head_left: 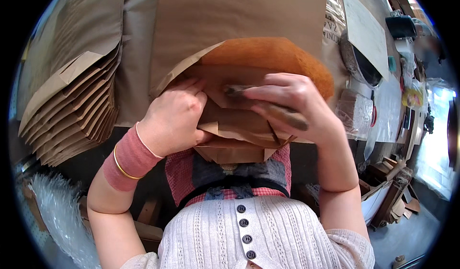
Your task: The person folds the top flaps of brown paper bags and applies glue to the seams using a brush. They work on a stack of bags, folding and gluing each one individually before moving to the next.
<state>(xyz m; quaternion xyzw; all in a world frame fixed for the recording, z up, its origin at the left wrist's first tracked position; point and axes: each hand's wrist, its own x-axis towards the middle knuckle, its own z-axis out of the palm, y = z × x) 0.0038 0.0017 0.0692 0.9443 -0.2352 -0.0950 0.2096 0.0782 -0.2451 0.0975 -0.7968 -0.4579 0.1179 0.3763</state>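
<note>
1. Paper bag point(239, 120): brown kraft paper, lying at the near edge of the table point(139, 77), its folded bottom flaps turned toward the person. It appears light, thin and easily creased; it likely tears if pulled hard. It is best held flat along the flap folds.
2. Orange disc point(268, 53): a fuzzy, felt-like round piece, half covered by the bag, just beyond the hands. It looks soft and pliable.
3. Left hand point(175, 118): fingers curled and pressed together, knuckles up, bearing down on the bag's left flap. The wrist wears a pink cuff and a thin gold bangle.
4. Right hand point(292, 103): fingers closed around a dark, narrow tool point(282, 113), its tip lying on the folded paper near the middle of the bag. What kind of tool it is cannot be told.
5. Stack of bags point(72, 111): flat brown bags, fanned, at the left of the table.
6. Right of the table: a white sheet point(366, 29), a dark round dish point(362, 63) and a clear wrapped bundle point(354, 111).
</note>
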